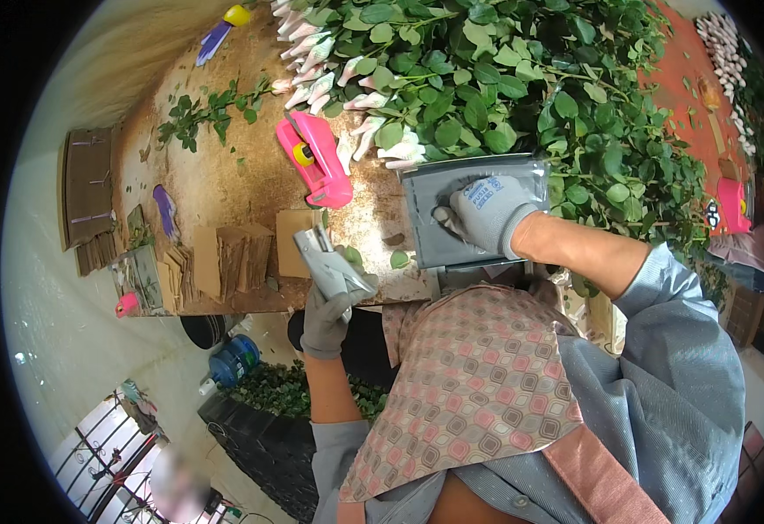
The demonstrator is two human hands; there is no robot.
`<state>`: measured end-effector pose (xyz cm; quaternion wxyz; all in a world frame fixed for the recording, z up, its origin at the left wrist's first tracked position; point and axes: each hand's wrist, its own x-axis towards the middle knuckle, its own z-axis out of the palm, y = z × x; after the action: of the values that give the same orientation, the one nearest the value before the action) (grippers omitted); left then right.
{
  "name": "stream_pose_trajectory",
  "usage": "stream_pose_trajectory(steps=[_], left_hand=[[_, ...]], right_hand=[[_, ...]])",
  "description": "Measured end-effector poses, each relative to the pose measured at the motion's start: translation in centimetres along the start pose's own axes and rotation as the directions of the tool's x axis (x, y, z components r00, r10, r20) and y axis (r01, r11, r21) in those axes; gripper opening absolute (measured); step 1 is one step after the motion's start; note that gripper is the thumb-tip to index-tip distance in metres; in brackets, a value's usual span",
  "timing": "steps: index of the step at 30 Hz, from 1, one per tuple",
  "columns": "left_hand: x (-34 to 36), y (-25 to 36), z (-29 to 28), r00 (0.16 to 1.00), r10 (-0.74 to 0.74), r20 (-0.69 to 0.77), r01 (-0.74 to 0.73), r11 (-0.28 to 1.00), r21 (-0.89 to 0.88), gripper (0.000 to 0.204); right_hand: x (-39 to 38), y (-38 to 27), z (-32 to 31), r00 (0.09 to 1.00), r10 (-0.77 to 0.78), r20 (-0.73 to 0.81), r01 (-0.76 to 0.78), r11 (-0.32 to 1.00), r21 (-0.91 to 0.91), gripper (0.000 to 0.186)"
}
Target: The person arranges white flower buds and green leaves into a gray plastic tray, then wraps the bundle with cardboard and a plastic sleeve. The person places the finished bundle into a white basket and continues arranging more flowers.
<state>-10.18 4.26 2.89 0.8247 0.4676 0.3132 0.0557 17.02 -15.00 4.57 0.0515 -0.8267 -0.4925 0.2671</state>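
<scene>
My left hand [326,325], in a grey glove, grips a silver hand stapler [328,266] over the table's near edge. My right hand [489,214], in a light grey glove, lies on a dark grey rectangular board [428,243]. Its fingers are curled closed, and anything inside them is hidden. Left of the board lies a pink tape dispenser [319,170] with a yellow core. Beyond the board are piled many leafy rose stems [469,79], their pale buds [312,52] pointing left. A flat cardboard piece [293,244] lies beside the stapler.
Folded cardboard pieces [233,258] stand along the near left of the wooden table [251,175]. A loose rose stem [211,113] and a purple-handled tool [165,212] lie farther left. Below the table are a blue water jug [234,358] and a dark crate [259,454] with greenery.
</scene>
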Motion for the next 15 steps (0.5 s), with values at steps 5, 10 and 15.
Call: stream_pose_trajectory(steps=[5,10,15], left_hand=[[3.1,0.4,-1.0,0.975,-0.187,0.122,0.143,0.943,0.3,0.07],[7.5,3.3,0.0,0.861,-0.378,0.34,-0.03,0.63,0.776,0.053],[10.4,5.7,2.0,0.804,-0.448,0.392,-0.233,0.369,0.9,0.05]], right_hand=[[-0.2,-0.8,-1.7,0.995,0.051,0.09,-0.055,0.997,0.049,0.043],[-0.1,-0.8,-1.9,0.992,0.065,0.11,-0.074,0.994,0.077,0.041],[0.0,0.1,0.2,0.999,0.044,-0.002,-0.044,0.994,0.102,0.047]])
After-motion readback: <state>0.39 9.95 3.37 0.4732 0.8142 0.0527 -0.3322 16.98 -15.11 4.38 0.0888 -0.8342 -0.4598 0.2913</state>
